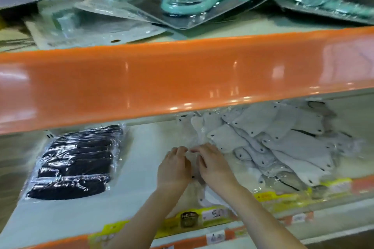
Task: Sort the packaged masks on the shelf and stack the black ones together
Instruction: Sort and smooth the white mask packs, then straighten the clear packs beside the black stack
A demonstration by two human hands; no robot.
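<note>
A stack of black masks in clear wrappers (74, 161) lies on the left of the lower shelf (141, 141). A loose pile of white packaged masks (283, 145) spreads over the shelf's right side. In the middle, my left hand (174, 170) and my right hand (212, 164) both grip the top edge of a clear packet with a white mask (199, 192), fingers curled on the plastic. The packet lies flat and reaches toward the shelf's front edge. The hands nearly touch each other.
The orange front lip of the upper shelf (182, 79) overhangs the back of the lower shelf. Teal blister packs (202, 0) lie heaped on that upper shelf. Yellow and orange price labels (212, 214) run along the lower shelf's front rail.
</note>
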